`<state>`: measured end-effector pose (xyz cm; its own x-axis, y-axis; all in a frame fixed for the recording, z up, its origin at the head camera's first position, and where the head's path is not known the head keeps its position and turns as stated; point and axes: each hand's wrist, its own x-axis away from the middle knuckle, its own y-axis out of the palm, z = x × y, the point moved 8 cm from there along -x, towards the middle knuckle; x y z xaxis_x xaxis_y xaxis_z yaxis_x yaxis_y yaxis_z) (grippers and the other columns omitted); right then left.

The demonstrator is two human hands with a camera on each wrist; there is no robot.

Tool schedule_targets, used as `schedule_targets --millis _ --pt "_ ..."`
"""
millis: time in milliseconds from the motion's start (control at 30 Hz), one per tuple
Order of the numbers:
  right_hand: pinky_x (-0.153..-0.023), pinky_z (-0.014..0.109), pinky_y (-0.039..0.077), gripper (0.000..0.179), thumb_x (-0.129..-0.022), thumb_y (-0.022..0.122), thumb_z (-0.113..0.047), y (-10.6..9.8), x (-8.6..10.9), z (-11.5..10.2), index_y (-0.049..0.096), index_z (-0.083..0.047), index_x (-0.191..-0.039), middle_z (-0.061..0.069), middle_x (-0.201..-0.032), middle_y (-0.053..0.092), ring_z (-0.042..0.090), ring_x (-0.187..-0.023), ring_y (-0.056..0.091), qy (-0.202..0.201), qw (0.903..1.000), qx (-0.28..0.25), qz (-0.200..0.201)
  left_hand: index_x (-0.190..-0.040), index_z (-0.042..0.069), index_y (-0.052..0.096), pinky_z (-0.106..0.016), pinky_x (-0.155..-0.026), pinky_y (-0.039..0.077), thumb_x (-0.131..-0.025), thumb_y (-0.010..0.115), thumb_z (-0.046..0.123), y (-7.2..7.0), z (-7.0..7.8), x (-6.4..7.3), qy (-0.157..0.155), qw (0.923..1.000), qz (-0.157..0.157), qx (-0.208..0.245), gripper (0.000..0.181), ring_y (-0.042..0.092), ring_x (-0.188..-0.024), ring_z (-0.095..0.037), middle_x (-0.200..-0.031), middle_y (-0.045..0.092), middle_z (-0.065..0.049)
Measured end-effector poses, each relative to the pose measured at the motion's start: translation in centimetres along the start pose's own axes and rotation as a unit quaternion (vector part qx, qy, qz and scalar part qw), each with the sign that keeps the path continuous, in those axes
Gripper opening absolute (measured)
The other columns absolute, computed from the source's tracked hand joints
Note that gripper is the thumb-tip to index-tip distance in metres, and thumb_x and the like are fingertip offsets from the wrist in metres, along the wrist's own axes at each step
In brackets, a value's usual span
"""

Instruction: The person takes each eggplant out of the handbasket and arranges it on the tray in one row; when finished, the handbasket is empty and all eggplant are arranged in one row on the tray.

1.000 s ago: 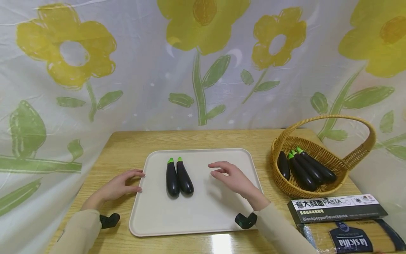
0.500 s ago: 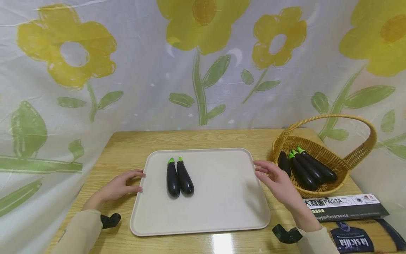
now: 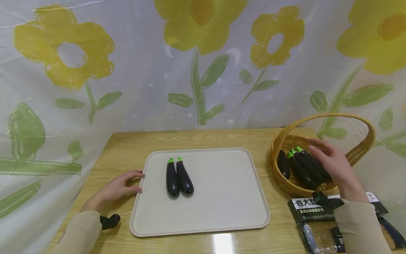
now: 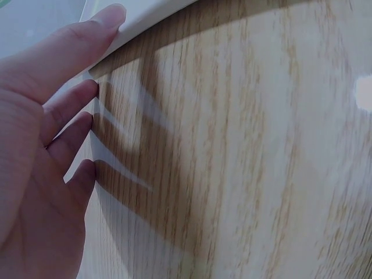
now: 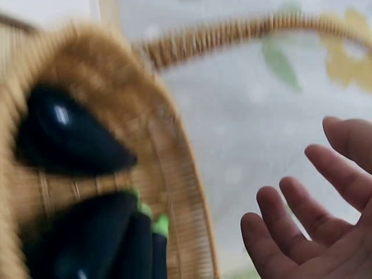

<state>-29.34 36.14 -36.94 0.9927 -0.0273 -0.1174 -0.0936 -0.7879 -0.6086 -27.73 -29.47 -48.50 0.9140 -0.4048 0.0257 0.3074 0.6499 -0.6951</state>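
Observation:
My right hand (image 3: pixel 337 165) is over the right side of the wicker basket (image 3: pixel 279 180), fingers extended and holding nothing. Below it lie several dark eggplants (image 3: pixel 301 173) with green stems, one partly covered by the hand. In the right wrist view the spread fingers (image 5: pixel 290 232) show beside the basket rim, apart from the eggplants (image 5: pixel 70 133). My left hand (image 3: pixel 120 187) rests at the left edge of the white tray (image 3: pixel 222 225), fingertips at its rim. Two eggplants (image 3: pixel 179 178) lie side by side on the tray's left half, stems pointing away.
A black pasta box (image 3: pixel 309 213) and a clear-wrapped pasta packet (image 3: pixel 320 236) lie in front of the basket, partly hidden by the right forearm. The basket's tall handle (image 3: pixel 336 115) arches above its opening. A flowered curtain (image 3: pixel 142 70) hangs behind the wooden table (image 3: pixel 196 136).
My right hand has swept rightward from above the tray, past its right edge, to over the basket. The left hand and the two eggplants on the tray have stayed put.

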Motion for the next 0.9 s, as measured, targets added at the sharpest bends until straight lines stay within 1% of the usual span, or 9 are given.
schedule_targets --millis 167,233,300,367,433,467,500,633,900 --pt "-0.072 0.010 0.046 0.065 -0.101 0.048 -0.044 -1.5 -2.3 2.8 0.038 -0.001 -0.148 0.017 -0.138 0.045 -0.015 -0.091 0.049 0.022 0.9992 0.021 -0.025 -0.129 0.005 0.059 -0.068 -0.105 0.027 -0.088 0.075 0.027 0.0 0.0 0.0 -0.002 1.0000 0.002 -0.007 0.049 0.031 -0.136 -0.050 -0.145 0.042 -0.025" --pt "-0.071 0.013 0.048 0.068 -0.102 0.047 -0.045 -1.8 -3.0 3.9 0.035 0.003 -0.148 0.026 -0.141 0.042 -0.013 -0.091 0.049 0.032 0.9984 0.032 -0.035 -0.129 0.005 0.059 -0.068 -0.105 0.027 -0.087 0.075 0.026 0.0 0.0 0.0 -0.002 1.0000 0.003 -0.005 0.049 0.031 -0.135 -0.050 -0.145 0.042 -0.026" --pt "-0.078 0.023 0.050 0.070 -0.102 0.045 -0.046 -2.0 -3.4 4.8 0.033 0.005 -0.148 0.031 -0.142 0.040 0.003 -0.101 0.056 0.043 0.9969 0.047 -0.047 -0.129 0.005 0.059 -0.068 -0.105 0.026 -0.087 0.075 0.026 0.0 0.0 0.0 -0.003 1.0000 0.004 -0.005 0.049 0.032 -0.135 -0.050 -0.145 0.043 -0.025" --pt "-0.087 0.039 0.050 0.071 -0.103 0.043 -0.046 -2.2 -3.5 5.5 0.031 0.007 -0.148 0.034 -0.143 0.038 0.027 -0.113 0.056 0.055 0.9945 0.064 -0.063 -0.129 0.006 0.059 -0.068 -0.105 0.026 -0.087 0.075 0.026 0.0 0.0 -0.1 -0.005 1.0000 0.003 -0.003 0.050 0.032 -0.136 -0.050 -0.145 0.043 -0.025" --pt "-0.092 0.055 0.044 0.072 -0.103 0.041 -0.046 -2.3 -3.5 6.3 0.028 0.010 -0.147 0.037 -0.143 0.036 0.048 -0.124 0.044 0.068 0.9920 0.074 -0.076 -0.130 0.007 0.059 -0.067 -0.106 0.026 -0.087 0.075 0.027 0.0 0.0 -0.1 -0.005 1.0000 0.004 -0.006 0.050 0.032 -0.136 -0.049 -0.145 0.043 -0.024" --pt "-0.093 0.061 0.040 0.072 -0.103 0.041 -0.045 -2.4 -3.4 6.7 0.027 0.011 -0.147 0.039 -0.143 0.034 0.054 -0.127 0.036 0.076 0.9908 0.074 -0.083 -0.130 0.007 0.059 -0.067 -0.106 0.026 -0.087 0.075 0.027 0.0 0.0 -0.2 -0.005 1.0000 0.004 -0.007 0.050 0.032 -0.136 -0.049 -0.145 0.043 -0.024" --pt "-0.095 0.066 0.037 0.073 -0.103 0.041 -0.045 -2.4 -3.4 7.0 0.026 0.012 -0.147 0.040 -0.143 0.033 0.056 -0.127 0.034 0.082 0.9897 0.075 -0.090 -0.130 0.007 0.059 -0.067 -0.106 0.026 -0.087 0.075 0.027 -0.1 0.0 -0.2 -0.006 0.9999 0.004 -0.008 0.050 0.032 -0.136 -0.049 -0.146 0.043 -0.024" --pt "-0.096 0.068 0.035 0.074 -0.103 0.041 -0.045 -2.4 -3.4 8.2 0.025 0.013 -0.147 0.041 -0.143 0.030 0.058 -0.127 0.034 0.095 0.9855 0.091 -0.107 -0.129 0.007 0.059 -0.067 -0.106 0.027 -0.087 0.076 0.028 -0.1 -0.1 -0.1 -0.006 0.9999 0.004 -0.010 0.050 0.032 -0.136 -0.049 -0.146 0.043 -0.024" --pt "-0.094 0.064 0.041 0.069 -0.105 0.040 -0.042 -2.0 -4.0 8.8 0.030 0.014 -0.144 0.041 -0.141 0.034 0.056 -0.125 0.037 0.084 0.9822 0.103 -0.133 -0.128 0.008 0.060 -0.067 -0.106 0.026 -0.086 0.076 0.030 -0.1 -0.1 -0.1 -0.010 0.9998 0.005 -0.018 0.051 0.032 -0.136 -0.049 -0.144 0.044 -0.024"
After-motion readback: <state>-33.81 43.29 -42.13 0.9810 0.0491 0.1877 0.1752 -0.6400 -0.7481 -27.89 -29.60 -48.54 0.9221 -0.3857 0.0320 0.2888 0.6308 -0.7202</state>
